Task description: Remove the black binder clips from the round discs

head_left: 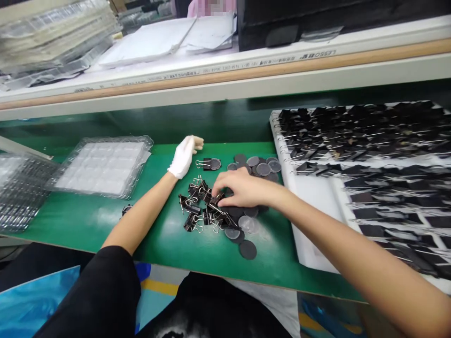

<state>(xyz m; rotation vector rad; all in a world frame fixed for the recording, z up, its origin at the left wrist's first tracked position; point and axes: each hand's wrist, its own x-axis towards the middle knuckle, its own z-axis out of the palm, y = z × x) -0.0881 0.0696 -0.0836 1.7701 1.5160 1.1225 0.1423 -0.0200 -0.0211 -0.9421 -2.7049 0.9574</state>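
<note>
Black metal binder clips (193,207): partly hidden by my bare right hand (243,188)
White rectangular tray (313,197): cut off at right edge

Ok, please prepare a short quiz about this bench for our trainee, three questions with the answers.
1. Which hand wears the white cloth-like glove?
2. True or false: all the flat, round, dark discs stand in one straight stack.
3. The right hand touches: A) white paper sheets; B) black metal binder clips; C) clear plastic trays.

Key: 1. The left hand. 2. False; they lie scattered. 3. B.
</note>
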